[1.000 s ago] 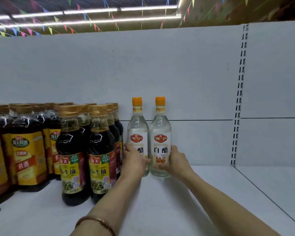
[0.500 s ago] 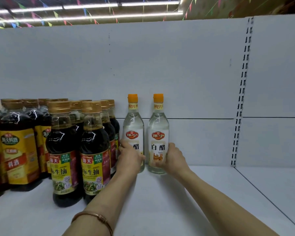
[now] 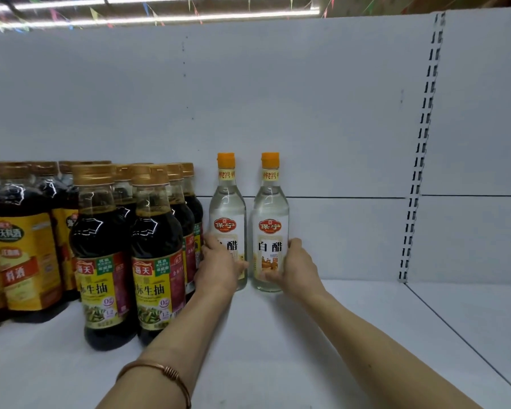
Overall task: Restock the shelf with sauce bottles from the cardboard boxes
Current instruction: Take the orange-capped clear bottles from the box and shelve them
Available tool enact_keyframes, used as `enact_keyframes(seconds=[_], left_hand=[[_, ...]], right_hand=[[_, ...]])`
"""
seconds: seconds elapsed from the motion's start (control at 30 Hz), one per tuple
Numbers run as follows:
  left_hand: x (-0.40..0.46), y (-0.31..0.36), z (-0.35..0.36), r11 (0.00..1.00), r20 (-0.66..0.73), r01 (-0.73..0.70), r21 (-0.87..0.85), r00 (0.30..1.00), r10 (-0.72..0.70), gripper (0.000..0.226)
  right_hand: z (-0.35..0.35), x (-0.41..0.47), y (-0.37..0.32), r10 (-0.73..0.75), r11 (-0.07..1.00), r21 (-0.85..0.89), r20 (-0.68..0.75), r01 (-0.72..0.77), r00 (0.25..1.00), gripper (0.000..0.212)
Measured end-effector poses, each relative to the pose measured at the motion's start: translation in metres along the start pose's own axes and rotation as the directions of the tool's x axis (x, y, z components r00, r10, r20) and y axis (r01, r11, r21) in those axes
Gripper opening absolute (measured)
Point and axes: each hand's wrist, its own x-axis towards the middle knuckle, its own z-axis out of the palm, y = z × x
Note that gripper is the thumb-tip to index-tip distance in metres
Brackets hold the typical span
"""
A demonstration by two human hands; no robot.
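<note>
Two clear vinegar btls w/ orange caps stand upright at the back of the white shelf (image 3: 278,335), roughly 12 o'clock from the wearer, side by side w/ a thin gap between. Left hand (image 3: 219,268) wraps the lower body of the left vinegar bottle (image 3: 227,214), fingers curled round its label; right hand (image 3: 300,268) grips the right vinegar bottle (image 3: 270,216) the same way, thumb across the front of the label. Both bases look to be on the shelf, close to the back panel (image 3: 307,113). At 9 o'clock of the left btl, just beside it, sits the block of dark soy sauce bottles (image 3: 157,255); the left knuckles are near touching that row. Risks, as I judge: pulling the left hand out could nudge a soy btl or tip the vinegar, since these are tall, narrow and prob. glass; letting go before a base sits flat could topple one into the other. No cardboard boxes in view.
</note>
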Motion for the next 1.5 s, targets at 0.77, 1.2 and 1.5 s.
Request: enact_keyframes(seconds=[0.77, 1.2, 1.5], left_hand=[[-0.034, 0.014, -0.01, 0.982, -0.046, 0.018, -0.189, 0.999, -0.027, 0.077], [-0.248, -0.018, -0.145, 0.93, -0.002, -0.067, -0.36, 0.997, 0.072, 0.021], [-0.399, -0.122, -0.269, 0.963, -0.086, 0.127, -0.237, 0.985, -0.151, 0.014]], right_hand=[[-0.076, -0.027, -0.02, 0.011, 0.988, 0.148, 0.185, -0.039, 0.983, 0.07], [-0.101, -0.234, -0.109, -0.393, 0.894, 0.341, 0.286, 0.291, 0.874, 0.026], [-0.029, -0.395, -0.187, -0.6, 0.8, 0.363, 0.46, 0.477, 0.655, 0.04]])
